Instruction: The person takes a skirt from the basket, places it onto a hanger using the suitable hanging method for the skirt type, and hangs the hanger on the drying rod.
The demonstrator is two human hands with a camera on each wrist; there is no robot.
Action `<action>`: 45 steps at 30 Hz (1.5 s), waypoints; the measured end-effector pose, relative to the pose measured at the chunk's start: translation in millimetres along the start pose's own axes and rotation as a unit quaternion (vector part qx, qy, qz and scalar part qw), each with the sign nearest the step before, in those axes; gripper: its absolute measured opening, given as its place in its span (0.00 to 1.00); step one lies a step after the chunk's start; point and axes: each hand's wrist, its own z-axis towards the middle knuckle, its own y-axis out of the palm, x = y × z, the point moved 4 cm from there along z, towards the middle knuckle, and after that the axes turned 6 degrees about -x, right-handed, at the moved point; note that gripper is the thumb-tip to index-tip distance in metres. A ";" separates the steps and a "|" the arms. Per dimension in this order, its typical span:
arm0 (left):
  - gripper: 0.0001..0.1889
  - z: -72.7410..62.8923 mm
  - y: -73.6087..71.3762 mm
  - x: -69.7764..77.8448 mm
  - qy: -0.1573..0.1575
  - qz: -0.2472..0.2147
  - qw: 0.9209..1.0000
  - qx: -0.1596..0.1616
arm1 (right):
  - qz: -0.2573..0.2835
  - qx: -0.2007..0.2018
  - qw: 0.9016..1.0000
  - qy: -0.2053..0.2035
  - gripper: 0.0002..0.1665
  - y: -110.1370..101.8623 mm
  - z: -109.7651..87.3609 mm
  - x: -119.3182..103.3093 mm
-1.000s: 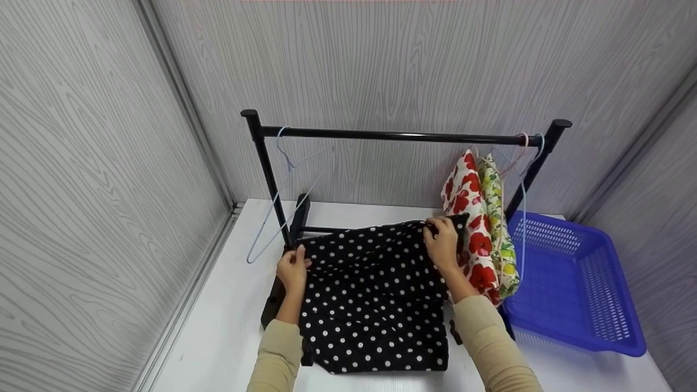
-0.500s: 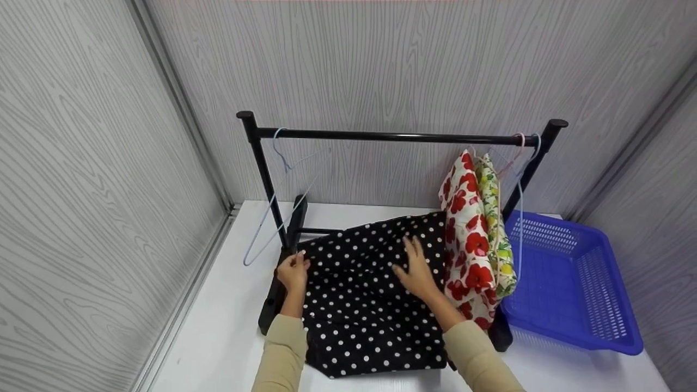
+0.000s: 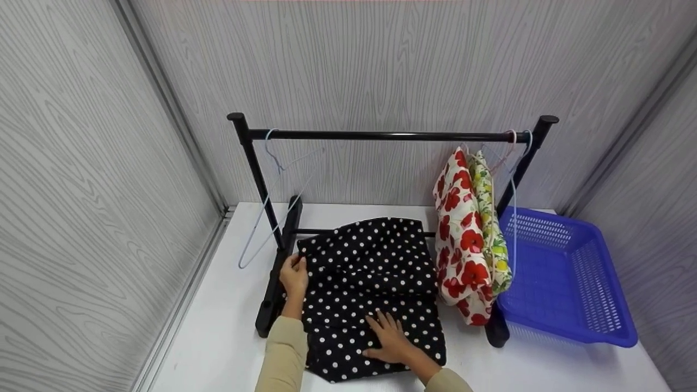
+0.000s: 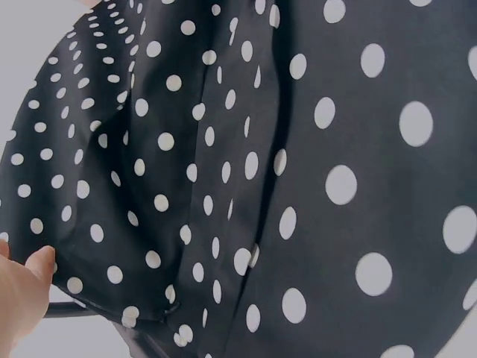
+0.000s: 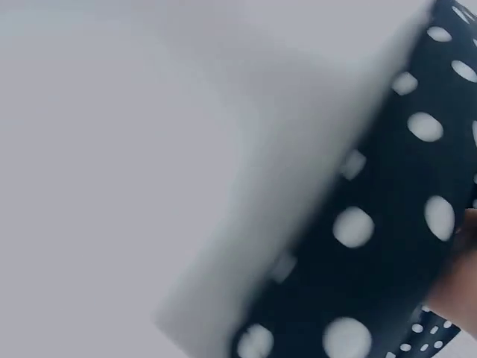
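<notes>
A black polka-dot cloth [image 3: 375,283] lies wrinkled on the white table, its far edge over the rack's low crossbar. At its upper left edge my left hand [image 3: 294,276] pinches the fabric between thumb and fingers. In the left wrist view, part of that hand [image 4: 24,292] shows at the cloth's border. My right hand [image 3: 391,342] rests with fingers spread on the lower right part of the cloth. Only a blurred bit of the right hand [image 5: 456,287] appears in the right wrist view, beside a fold of the dotted fabric [image 5: 373,246].
A black garment rack [image 3: 381,136] stands over the cloth. A bare blue hanger [image 3: 260,218] hangs at its left end. Red-flowered fabric [image 3: 463,239] and yellow-patterned fabric [image 3: 493,234] hang at the right, near pink and blue hangers. A blue plastic basket [image 3: 604,272] sits beyond them.
My right hand has let go of the cloth's upper right corner and slid down towards its lower edge with fingers spread. The left hand keeps its hold at the left edge.
</notes>
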 end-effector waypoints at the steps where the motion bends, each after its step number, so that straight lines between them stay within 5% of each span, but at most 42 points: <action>1: 0.15 -12.6 -5.6 21.5 -0.006 0.001 1.000 -0.014 | -0.001 0.005 1.000 0.001 0.49 3.5 -0.4 2.1; 2: 0.16 -23.5 -10.4 40.3 -0.014 0.006 0.999 -0.029 | -0.003 0.012 1.000 -0.001 0.49 6.5 -0.8 4.0; 5: 0.17 -39.0 -18.0 65.5 -0.008 0.024 0.999 -0.047 | -0.013 0.037 0.999 -0.015 0.49 12.3 -0.9 7.8; 12: 0.17 -42.3 -25.0 65.5 0.005 0.031 0.998 -0.059 | -0.023 0.062 0.998 -0.018 0.48 19.0 -1.1 13.5; 18: 0.15 -41.9 -35.3 66.0 0.029 0.027 0.999 -0.037 | -0.040 0.077 0.996 -0.020 0.47 20.1 -2.0 15.3; 24: 0.13 -50.7 -46.7 85.6 0.113 0.027 0.993 -0.025 | -0.045 0.079 0.996 -0.020 0.47 20.1 -1.5 15.6; 29: 0.12 -68.7 -57.1 116.8 0.227 0.068 0.971 -0.017 | -0.056 0.070 0.996 -0.016 0.46 20.2 -2.2 13.0; 36: 0.12 -88.5 -72.0 153.9 0.381 0.137 0.914 0.035 | -0.095 0.092 0.989 -0.064 0.40 24.0 -3.8 -0.9; 40: 0.13 -83.9 -85.2 165.4 0.409 0.173 0.891 0.093 | -0.102 0.103 0.985 -0.094 0.39 27.6 -4.9 -10.7; 45: 0.16 -70.3 -102.2 167.4 0.381 0.213 0.887 0.150 | -0.100 0.084 0.987 -0.098 0.43 34.9 -4.5 -17.6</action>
